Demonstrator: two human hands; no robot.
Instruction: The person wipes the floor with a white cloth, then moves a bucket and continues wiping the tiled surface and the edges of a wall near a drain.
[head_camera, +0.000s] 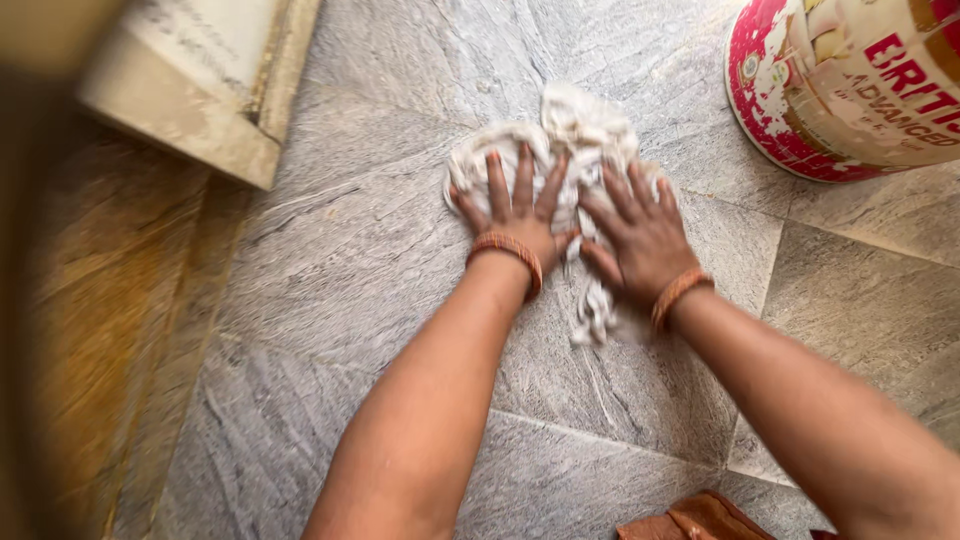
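— White, crumpled cloth (578, 140): where do you have it?
— Flat on the grey stone floor tiles (350, 250), under both your palms. Your left hand (515, 210) and right hand (640, 235) press it side by side, fingers spread apart.
— What lies around you?
— Up right, well apart from the cloth, stands a red-and-white paint bucket (850, 85). Up left sits a cream stone step (200, 90).
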